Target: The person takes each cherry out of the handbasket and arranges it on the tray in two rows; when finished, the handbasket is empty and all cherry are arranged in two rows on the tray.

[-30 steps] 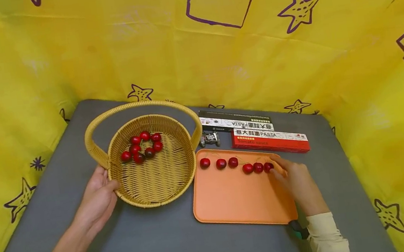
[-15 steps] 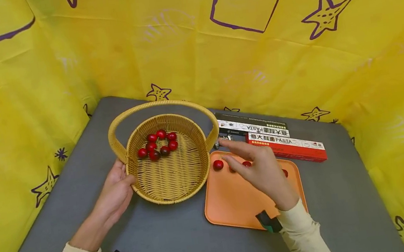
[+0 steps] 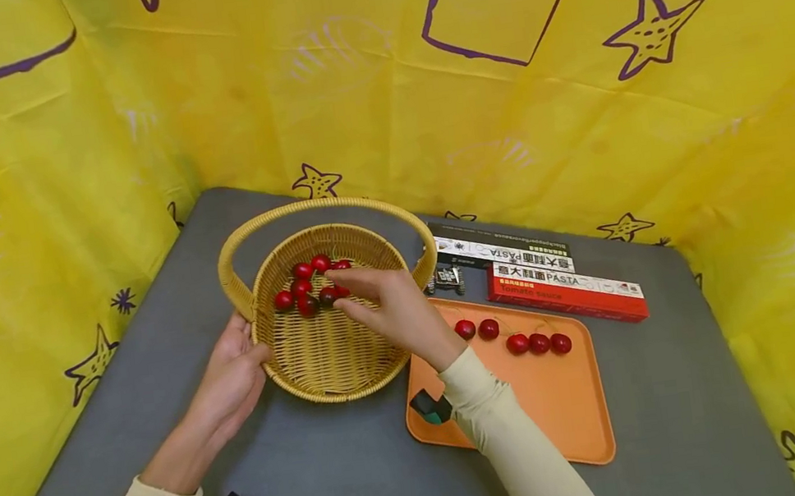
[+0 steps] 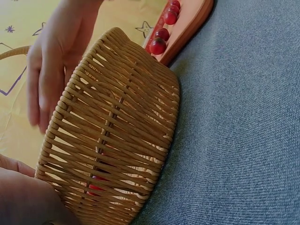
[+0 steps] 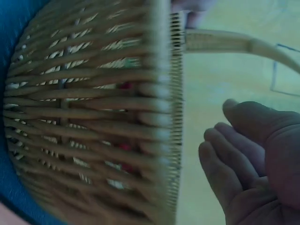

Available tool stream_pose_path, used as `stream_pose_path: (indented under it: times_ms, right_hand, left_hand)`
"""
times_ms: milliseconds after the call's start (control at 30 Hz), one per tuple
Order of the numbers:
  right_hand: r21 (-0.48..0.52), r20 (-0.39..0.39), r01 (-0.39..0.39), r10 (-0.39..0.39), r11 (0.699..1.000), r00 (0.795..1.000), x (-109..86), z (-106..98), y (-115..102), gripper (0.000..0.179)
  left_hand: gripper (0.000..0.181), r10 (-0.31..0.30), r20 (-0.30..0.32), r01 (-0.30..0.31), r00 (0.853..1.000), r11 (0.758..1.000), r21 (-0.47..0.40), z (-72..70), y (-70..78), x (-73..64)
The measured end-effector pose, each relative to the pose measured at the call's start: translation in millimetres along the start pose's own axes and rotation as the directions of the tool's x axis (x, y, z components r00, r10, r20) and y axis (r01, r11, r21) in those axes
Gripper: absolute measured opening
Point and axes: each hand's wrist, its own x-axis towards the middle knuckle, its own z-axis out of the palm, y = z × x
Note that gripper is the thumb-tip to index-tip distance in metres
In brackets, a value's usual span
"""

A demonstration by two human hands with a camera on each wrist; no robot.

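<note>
My left hand (image 3: 232,366) grips the left rim of a woven wicker basket (image 3: 336,384), its thumb over the edge. Several red cherries (image 3: 307,305) lie in the back left part of the basket. Over the basket's right side reaches my right hand (image 3: 396,308), fingertips just above the cherries. In the right wrist view the right hand (image 5: 255,164) has thumb and fingers apart, with nothing seen between them. An orange tray (image 3: 538,421) carries several more cherries (image 3: 517,344) in a row; my right hand and forearm cover its left part.
Behind the tray lie a red pasta box (image 3: 567,293) and a black pasta box (image 3: 502,247). A small dark item (image 3: 448,278) sits between the basket and the boxes. The basket handle (image 3: 321,204) arches over the back. Yellow cloth (image 3: 350,105) surrounds the grey table (image 3: 336,479).
My right hand has moved left from the tray's right-end cherries, across the tray, to above the basket. My left hand keeps its grip on the basket. The head view has shifted slightly.
</note>
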Motion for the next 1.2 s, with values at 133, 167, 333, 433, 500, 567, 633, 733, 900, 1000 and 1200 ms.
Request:
stream_pose_path:
  times_ms: [133,167,333,433,500,567,633,733,900,1000,1200]
  right_hand:
    - [-0.022,0.056,-0.035,0.036,0.999,0.998,15.1,11,9,0.044]
    - [-0.035,0.069,-0.047,0.049,0.998,0.996,18.0,13,12,0.044]
    - [-0.093,0.115,-0.100,0.110,0.991,0.987,26.0,22,22,0.045]
    - [-0.119,0.130,-0.098,0.114,0.988,0.985,29.8,24,25,0.045]
    - [-0.131,0.139,-0.096,0.114,0.987,0.984,32.8,26,27,0.045]
    - [-0.140,0.147,-0.092,0.112,0.986,0.983,35.7,28,29,0.045]
    - [-0.148,0.154,-0.086,0.109,0.985,0.982,37.9,31,32,0.045]
    - [-0.189,0.159,-0.069,0.100,0.980,0.982,39.7,33,35,0.043]
    - [-0.267,0.160,-0.046,0.091,0.962,0.983,40.2,36,41,0.040]
    - [-0.263,0.156,-0.047,0.090,0.964,0.984,41.0,36,43,0.039]
    - [-0.229,0.165,-0.069,0.109,0.971,0.980,42.1,37,43,0.039]
  left_hand:
    - [0.090,-0.009,0.003,0.009,1.000,1.000,-0.003,0.4,1.6,-0.3]
    - [0.091,-0.013,0.003,0.013,1.000,1.000,-0.003,0.1,1.4,-0.4]
    - [0.091,-0.030,-0.002,0.030,1.000,1.000,0.000,0.2,-1.0,-0.1]
    - [0.090,-0.028,-0.005,0.028,1.000,1.000,0.000,0.5,-0.9,-0.1]
    - [0.090,-0.026,-0.007,0.026,1.000,1.000,0.002,0.6,-0.4,-0.2]
    - [0.090,-0.024,-0.008,0.024,1.000,1.000,0.003,0.5,0.3,0.0]
    - [0.090,-0.020,-0.007,0.020,1.000,1.000,0.003,0.5,0.5,0.1]
    - [0.090,-0.019,-0.004,0.019,1.000,1.000,0.001,0.3,-0.4,0.2]
    - [0.089,-0.017,0.004,0.017,1.000,1.000,0.002,0.9,-1.2,0.5]
    - [0.089,-0.016,0.003,0.015,1.000,1.000,0.012,1.3,-0.5,1.4]
    - [0.090,-0.022,-0.006,0.022,1.000,1.000,0.014,0.8,0.9,0.8]
